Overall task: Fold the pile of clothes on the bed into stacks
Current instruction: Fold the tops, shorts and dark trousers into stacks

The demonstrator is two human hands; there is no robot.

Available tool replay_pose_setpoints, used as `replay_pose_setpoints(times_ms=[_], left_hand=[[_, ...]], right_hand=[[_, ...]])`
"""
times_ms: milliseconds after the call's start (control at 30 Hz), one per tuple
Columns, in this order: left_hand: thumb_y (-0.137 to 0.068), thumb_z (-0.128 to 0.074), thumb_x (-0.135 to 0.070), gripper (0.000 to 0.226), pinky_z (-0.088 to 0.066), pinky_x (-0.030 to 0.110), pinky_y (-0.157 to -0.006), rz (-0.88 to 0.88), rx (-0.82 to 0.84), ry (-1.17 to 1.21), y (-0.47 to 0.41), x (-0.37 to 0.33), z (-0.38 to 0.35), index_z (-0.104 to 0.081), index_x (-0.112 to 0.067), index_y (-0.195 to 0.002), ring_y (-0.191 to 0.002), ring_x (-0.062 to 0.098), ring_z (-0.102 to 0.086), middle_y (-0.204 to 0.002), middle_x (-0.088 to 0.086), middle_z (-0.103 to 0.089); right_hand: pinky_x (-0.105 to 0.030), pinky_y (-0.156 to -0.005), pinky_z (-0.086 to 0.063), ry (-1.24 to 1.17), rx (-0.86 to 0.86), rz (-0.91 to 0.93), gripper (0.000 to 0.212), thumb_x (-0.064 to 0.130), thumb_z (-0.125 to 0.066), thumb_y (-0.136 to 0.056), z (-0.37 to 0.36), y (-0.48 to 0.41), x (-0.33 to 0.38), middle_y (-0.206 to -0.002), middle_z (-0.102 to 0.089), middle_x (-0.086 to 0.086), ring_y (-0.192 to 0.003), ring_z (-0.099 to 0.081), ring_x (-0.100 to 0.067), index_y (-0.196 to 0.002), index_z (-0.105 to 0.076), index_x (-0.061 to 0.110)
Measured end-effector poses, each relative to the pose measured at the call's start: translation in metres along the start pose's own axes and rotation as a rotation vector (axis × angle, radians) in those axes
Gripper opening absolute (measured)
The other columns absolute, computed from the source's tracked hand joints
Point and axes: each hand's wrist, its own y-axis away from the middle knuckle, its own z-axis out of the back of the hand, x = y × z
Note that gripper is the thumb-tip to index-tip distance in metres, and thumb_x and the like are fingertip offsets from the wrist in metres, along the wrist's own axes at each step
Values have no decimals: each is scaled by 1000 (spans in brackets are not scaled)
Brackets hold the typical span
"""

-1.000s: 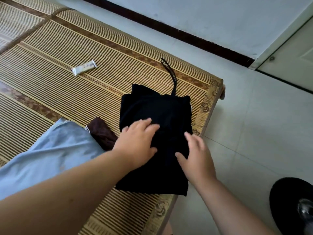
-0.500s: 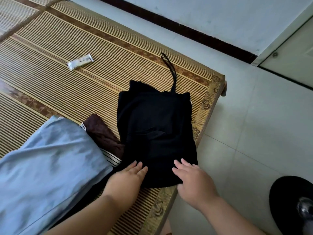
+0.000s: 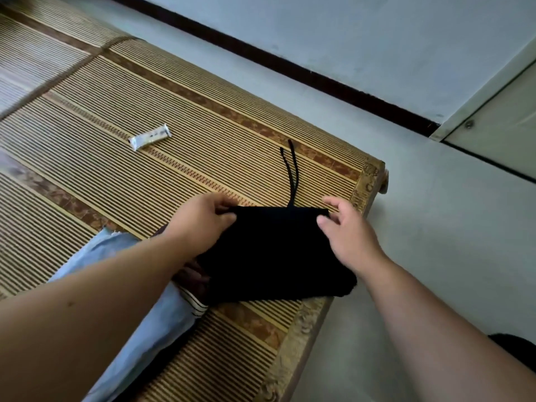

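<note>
A black garment [image 3: 272, 253] lies folded into a compact rectangle near the right edge of the bed's bamboo mat [image 3: 145, 181]. Its black drawstring [image 3: 291, 169] trails away from the far edge. My left hand [image 3: 203, 221] pinches the far left corner of the fold. At the far right corner, my right hand [image 3: 345, 230] has thumb and fingers either side of the cloth. A light blue garment [image 3: 139, 285] lies to the left under my left forearm. A brown and striped piece [image 3: 197, 297] peeks out between the blue and the black.
A small white wrapper [image 3: 149, 137] lies further back on the mat. The bed's corner [image 3: 371, 175] and right edge are close to the black garment, with pale tiled floor [image 3: 435, 227] beyond. A dark shoe [image 3: 519, 352] shows at the lower right.
Both hands went from the near edge of the black garment to its far edge, bringing the near part over. The garment is now folded about half as long.
</note>
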Motion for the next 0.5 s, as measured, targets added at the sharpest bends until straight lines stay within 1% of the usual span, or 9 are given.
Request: replay_pose_setpoints(times_ms=[67,100,133,167,233,300,367,433,500], left_hand=[[-90,-65,-36,43,-47,18,-85,59,-103,90,-18,4,-2,-54,-32,-131,-106,9,-61,-125,-7,-63],[-89,-65,-43,56,-46,27,-96,108,-118,83,-24,10,-7,-46,-29,-140,-116,15,-57,-136,-2,-56],[-87,-65,-46,66,-43,31,-100,154,-111,59,-25,16,-14,-40,-27,-144,-120,19,-55,-140,0,-52],[-86,-67,-47,69,-43,31,-99,198,-80,51,-24,24,-23,-38,-24,-144,-117,19,-55,-139,2,-53],[-83,-71,-43,65,-47,34,-97,287,27,62,-18,42,-43,-44,-21,-138,-111,20,-57,-134,4,-56],[-80,-73,-44,72,-45,41,-103,377,88,-24,-14,57,-59,-40,-22,-140,-122,28,-50,-142,10,-44],[-80,-74,-44,78,-45,40,-100,438,43,-38,-14,63,-66,-34,-23,-143,-122,31,-47,-143,12,-34],[-78,-77,-39,75,-51,35,-86,477,-22,70,-17,63,-69,-37,-20,-139,-110,27,-56,-132,10,-48],[-77,-79,-33,63,-50,31,-73,515,-35,183,-23,64,-70,-48,-15,-129,-98,22,-62,-115,4,-62]], right_hand=[[-23,-76,-43,-17,-76,-64,46,34,-53,-97,-8,-20,-2,-121,-59,8,-108,-57,-12,-141,-40,31],[-28,-86,-45,-13,-88,-117,53,35,-54,-97,-14,-26,-7,-133,-55,3,-120,-53,-18,-146,-35,26],[-36,-94,-44,10,-84,-170,61,37,-58,-95,-20,-29,-13,-143,-49,-2,-129,-48,-23,-148,-32,23],[-40,-101,-41,49,-66,-220,68,38,-61,-92,-26,-31,-22,-148,-43,-5,-134,-43,-27,-149,-30,20],[-42,-106,-38,120,-33,-293,79,43,-69,-86,-39,-31,-38,-150,-40,-8,-135,-40,-29,-149,-30,16],[-42,-99,-47,116,-23,-312,79,48,-75,-77,-47,-33,-48,-137,-49,-8,-123,-50,-28,-140,-41,15],[-36,-83,-51,82,20,-316,72,48,-81,-69,-52,-38,-52,-117,-55,-1,-106,-55,-23,-124,-49,15],[-32,-76,-49,40,89,-337,60,42,-84,-67,-54,-42,-52,-104,-57,4,-97,-56,-19,-112,-53,19],[-36,-82,-53,-30,134,-336,45,34,-84,-69,-55,-45,-53,-101,-65,5,-96,-61,-19,-105,-61,20]])
